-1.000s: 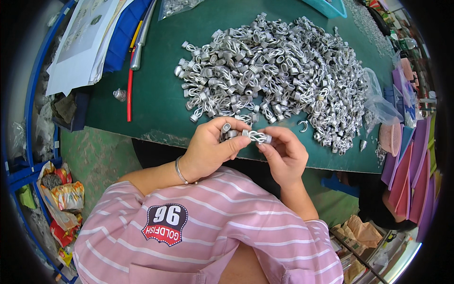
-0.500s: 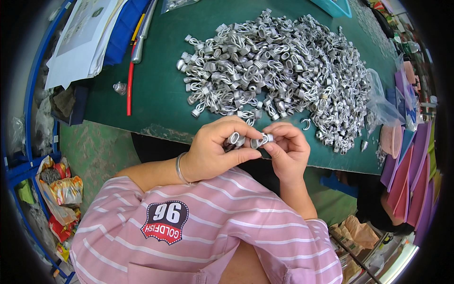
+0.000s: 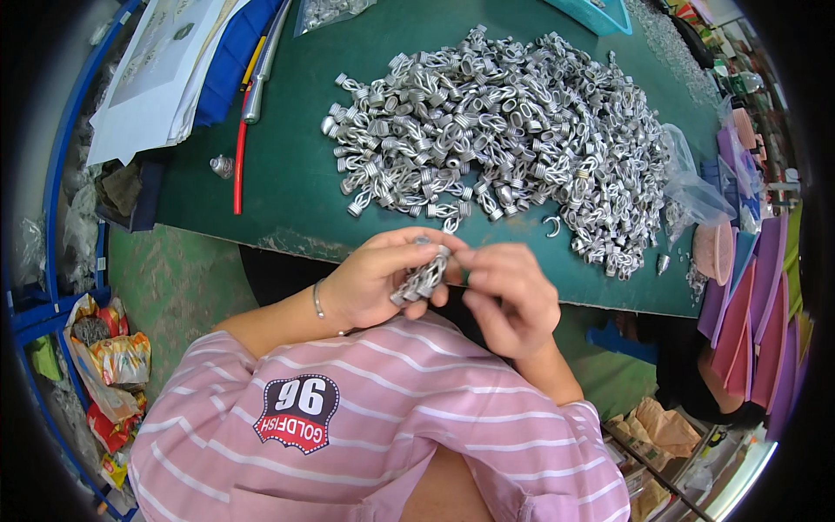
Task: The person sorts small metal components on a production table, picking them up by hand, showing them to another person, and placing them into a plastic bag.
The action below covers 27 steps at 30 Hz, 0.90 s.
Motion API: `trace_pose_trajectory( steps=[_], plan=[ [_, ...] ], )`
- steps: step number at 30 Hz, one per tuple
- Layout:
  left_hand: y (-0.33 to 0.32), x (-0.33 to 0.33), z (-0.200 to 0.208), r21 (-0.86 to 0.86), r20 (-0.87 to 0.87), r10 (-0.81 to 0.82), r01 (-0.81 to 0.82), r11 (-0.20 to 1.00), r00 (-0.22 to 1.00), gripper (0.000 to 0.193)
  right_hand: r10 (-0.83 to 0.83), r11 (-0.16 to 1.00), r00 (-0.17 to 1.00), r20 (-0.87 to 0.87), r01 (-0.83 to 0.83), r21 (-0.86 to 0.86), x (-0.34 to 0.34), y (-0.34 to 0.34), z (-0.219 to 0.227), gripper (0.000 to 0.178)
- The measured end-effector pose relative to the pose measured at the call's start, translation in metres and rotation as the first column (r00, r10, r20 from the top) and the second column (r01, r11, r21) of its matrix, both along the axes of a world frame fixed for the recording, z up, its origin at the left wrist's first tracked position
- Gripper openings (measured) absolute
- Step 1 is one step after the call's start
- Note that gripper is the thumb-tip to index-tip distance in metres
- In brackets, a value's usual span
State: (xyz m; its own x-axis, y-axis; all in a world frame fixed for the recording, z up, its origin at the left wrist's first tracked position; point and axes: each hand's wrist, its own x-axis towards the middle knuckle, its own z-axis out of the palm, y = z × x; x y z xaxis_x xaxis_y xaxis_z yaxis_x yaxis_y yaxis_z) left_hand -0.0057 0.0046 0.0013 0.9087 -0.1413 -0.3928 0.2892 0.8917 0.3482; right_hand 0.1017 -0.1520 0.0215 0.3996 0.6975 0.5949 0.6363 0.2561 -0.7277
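My left hand (image 3: 376, 277) is closed around a few silver metal pieces (image 3: 421, 280) with looped wire and ribbed ends, held near the table's front edge. Just to its right is my right hand (image 3: 515, 297), its fingers bent and smeared by motion. Its fingertips reach toward the top of the held pieces; whether something is pinched there cannot be made out. Beyond both hands spreads a large heap of the same kind of metal pieces (image 3: 504, 130). One piece (image 3: 450, 212) lies at the heap's near edge, close above my fingers.
On the green table (image 3: 287, 174) lie a red rod (image 3: 239, 165), a small clear-and-silver part (image 3: 222, 165) and a curved metal ring (image 3: 551, 227). Papers (image 3: 161, 78) and a blue bin (image 3: 228, 78) stand left. At right are a clear bag (image 3: 691, 187) and a pink basket (image 3: 713, 250).
My left hand has turned, bringing the held pieces into fuller view. My right hand no longer shows the metal piece at its fingertips and has shifted slightly left and down.
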Motion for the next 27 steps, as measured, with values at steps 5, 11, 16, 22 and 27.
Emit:
trace_pose_trajectory(
  steps=[5,11,16,22,27],
  plan=[
    [0.034,-0.05,-0.02,0.036,0.165,-0.153,0.149,0.988,0.974,0.027,-0.455,0.812,0.873,0.175,0.487,-0.321,0.025,-0.007,-0.03,0.021],
    [0.047,-0.08,-0.067,0.253,-0.225,-0.127,0.183,0.95,0.966,0.022,-0.391,0.769,0.811,0.436,0.548,-0.329,0.025,-0.003,-0.034,0.024],
    [0.034,-0.038,-0.139,0.069,-0.249,0.187,-0.175,0.982,0.95,0.027,-0.425,0.863,0.877,-0.225,0.317,-0.394,0.02,-0.012,-0.026,0.013],
    [0.026,-0.006,-0.147,0.747,0.086,0.001,-0.065,0.662,0.996,0.028,-0.035,0.998,0.526,-0.85,-0.019,-0.053,0.017,-0.022,-0.027,0.01],
    [0.033,-0.034,-0.096,0.972,-0.221,-0.429,0.163,-0.167,0.876,0.032,0.12,0.992,0.628,-0.769,-0.039,0.123,0.018,-0.011,-0.031,0.012]
  ],
)
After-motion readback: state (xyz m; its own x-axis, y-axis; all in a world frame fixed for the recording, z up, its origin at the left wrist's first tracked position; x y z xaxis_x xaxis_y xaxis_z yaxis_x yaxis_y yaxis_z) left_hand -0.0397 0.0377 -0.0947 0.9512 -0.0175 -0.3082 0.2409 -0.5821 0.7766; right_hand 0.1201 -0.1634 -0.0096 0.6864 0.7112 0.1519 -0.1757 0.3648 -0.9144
